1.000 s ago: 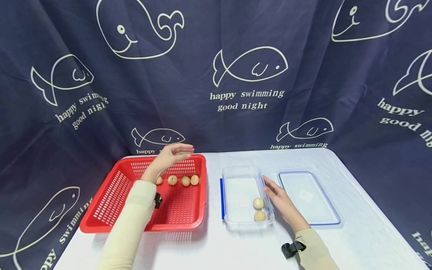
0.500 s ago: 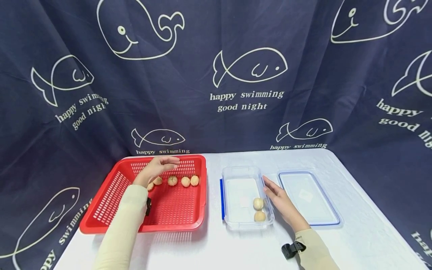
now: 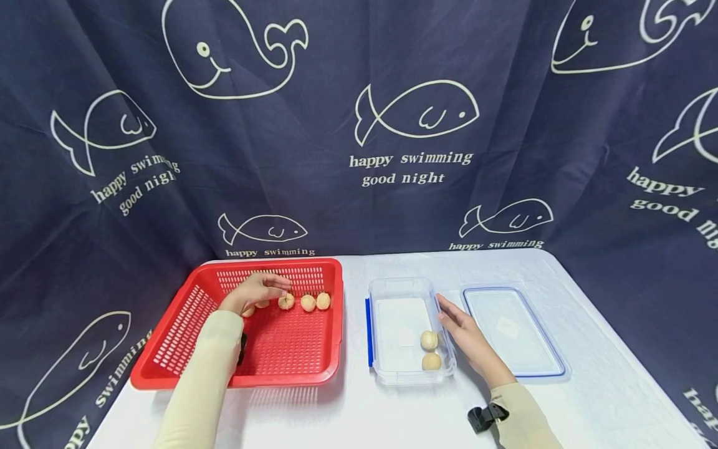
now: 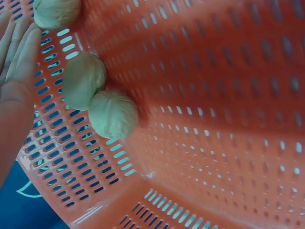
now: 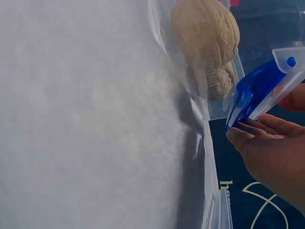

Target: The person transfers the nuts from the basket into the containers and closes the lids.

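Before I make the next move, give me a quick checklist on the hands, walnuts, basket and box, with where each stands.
1. Left hand over the red basket: ok, fingers beside a walnut.
2. Firm hold on that walnut: not ok, no clear grip shows.
3. Right hand at the clear box: ok, it is against the side.
4. Box open: ok, the lid lies on the table.
5. Room in the box: ok, only two walnuts are inside.
6. Exact count left in the basket: cannot tell, the left hand and arm hide part of it.
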`<state>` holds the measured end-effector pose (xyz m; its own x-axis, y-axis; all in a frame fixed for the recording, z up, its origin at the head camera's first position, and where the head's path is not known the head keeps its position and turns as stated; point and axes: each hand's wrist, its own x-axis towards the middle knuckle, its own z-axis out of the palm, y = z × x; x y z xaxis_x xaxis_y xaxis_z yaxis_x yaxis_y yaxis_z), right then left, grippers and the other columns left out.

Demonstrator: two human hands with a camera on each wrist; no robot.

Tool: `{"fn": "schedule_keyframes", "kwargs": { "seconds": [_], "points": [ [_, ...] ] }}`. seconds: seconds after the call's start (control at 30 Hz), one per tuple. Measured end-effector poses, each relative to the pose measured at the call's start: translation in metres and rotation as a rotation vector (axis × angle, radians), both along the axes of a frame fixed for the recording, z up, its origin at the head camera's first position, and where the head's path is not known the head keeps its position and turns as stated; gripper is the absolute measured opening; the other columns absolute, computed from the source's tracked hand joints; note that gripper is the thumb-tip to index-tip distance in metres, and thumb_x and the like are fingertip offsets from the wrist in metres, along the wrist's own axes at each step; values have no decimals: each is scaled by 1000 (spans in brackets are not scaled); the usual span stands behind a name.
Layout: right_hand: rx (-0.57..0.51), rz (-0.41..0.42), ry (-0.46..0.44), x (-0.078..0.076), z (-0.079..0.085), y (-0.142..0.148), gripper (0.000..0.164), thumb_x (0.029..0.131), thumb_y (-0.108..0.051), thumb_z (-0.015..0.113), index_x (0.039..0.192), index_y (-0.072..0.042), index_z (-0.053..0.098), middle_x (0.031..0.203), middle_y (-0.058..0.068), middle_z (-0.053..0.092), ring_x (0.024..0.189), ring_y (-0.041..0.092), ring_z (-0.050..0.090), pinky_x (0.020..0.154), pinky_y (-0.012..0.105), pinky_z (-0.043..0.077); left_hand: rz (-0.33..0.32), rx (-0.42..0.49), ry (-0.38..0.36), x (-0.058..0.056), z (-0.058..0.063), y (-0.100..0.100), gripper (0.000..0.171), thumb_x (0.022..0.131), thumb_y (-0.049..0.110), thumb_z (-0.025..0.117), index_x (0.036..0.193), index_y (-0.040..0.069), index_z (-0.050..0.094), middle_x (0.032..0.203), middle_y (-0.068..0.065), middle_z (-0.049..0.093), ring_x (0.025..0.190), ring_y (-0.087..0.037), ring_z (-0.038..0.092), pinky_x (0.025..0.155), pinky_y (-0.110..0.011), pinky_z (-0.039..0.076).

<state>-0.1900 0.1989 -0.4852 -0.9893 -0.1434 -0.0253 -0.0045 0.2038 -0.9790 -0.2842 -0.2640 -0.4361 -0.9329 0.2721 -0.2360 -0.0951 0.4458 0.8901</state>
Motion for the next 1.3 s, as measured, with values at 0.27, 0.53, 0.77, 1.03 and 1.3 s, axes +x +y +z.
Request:
{"fn": "schedule_keyframes", "kwargs": {
  "seconds": [0.27,0.53,0.77,1.03,1.3],
  "points": [
    [-4,0,-10,1,1,1,53,103,-19,44,151,-4,26,156,19,22,144,35,18,117,47,13,-13,-20,-47,1,-6,2,38,84,-4,64,121,-12,58,104,-14,70,66,-6,54,66,-25,48],
    [1,-2,1,1,2,1,54,103,-19,45,150,-2,26,155,20,23,143,36,18,116,47,14,-64,-117,-47,1,-10,3,44,81,3,72,122,-9,60,111,-17,68,84,-13,60,86,-37,52],
    [-2,0,-3,2,3,1,53,103,-18,44,151,-2,26,156,19,22,144,35,17,117,46,13,-72,-142,-62,2,-10,5,43,79,5,76,118,-6,64,106,-13,70,82,-12,59,80,-29,51],
    [-4,-4,1,0,-1,1,53,103,-18,45,150,-2,27,155,20,23,143,36,19,116,47,15,-39,-161,-43,0,-12,4,37,75,8,80,109,-2,71,92,-5,73,78,-12,57,73,-26,48],
    [-1,2,3,-1,-1,0,53,103,-19,45,151,-3,26,156,19,23,143,36,18,116,47,14,-12,-98,-48,3,-6,2,40,74,10,82,111,-2,70,88,-1,72,78,-13,57,77,-33,50]
  ]
}}
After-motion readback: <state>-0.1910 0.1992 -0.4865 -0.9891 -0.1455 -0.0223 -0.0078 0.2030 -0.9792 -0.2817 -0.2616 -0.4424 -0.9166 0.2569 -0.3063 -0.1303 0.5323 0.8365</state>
